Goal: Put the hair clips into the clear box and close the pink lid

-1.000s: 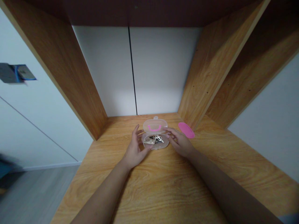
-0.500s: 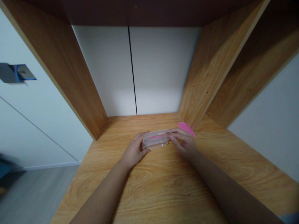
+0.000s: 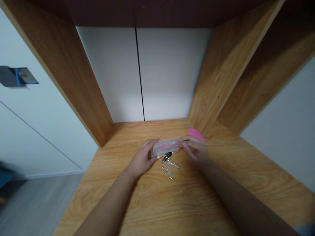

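The left hand [image 3: 141, 160] and right hand [image 3: 197, 152] each grip one end of a clear plastic case [image 3: 167, 146] held tilted just above the bench [image 3: 172, 203], small metal tools [image 3: 168, 167] lying loose beneath; tipped further, it could scatter pieces toward the bench edge.

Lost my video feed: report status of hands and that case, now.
Left hand and right hand grip clear plastic case with pink clasp, tipped. Small metal tools loose on wooden desk beneath. Flat pink oval piece behind right hand.
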Available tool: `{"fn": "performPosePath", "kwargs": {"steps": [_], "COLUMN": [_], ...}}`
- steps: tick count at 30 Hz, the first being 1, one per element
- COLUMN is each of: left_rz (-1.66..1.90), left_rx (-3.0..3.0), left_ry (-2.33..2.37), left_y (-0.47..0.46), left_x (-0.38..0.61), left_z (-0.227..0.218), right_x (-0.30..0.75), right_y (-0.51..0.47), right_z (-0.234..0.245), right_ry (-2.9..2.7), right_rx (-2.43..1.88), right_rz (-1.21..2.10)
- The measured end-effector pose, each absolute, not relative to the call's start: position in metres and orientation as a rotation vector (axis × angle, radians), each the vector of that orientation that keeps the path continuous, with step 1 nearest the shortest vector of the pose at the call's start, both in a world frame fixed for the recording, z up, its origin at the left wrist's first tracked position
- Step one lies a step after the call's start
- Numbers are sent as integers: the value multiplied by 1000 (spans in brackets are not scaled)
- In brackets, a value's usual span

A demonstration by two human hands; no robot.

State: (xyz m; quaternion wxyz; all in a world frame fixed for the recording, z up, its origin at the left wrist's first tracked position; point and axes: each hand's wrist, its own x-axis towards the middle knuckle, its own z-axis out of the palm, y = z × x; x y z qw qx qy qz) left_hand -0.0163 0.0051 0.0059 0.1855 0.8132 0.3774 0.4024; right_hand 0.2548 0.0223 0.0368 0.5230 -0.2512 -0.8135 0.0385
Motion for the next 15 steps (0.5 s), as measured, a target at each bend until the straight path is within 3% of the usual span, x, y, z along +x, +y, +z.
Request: {"fn": "performPosePath", "kwargs": {"steps": [15], "left_rz": [1134], "left_rx": [2343], "left_ry": [1023], "left_y": [3], "left_x": [-14], "left_z": [7], "right_x": [252], "right_y": [26], "right_z": [29], "right_ry": [-1880], "right_rx": [-694], "right_rz": [-62]}}
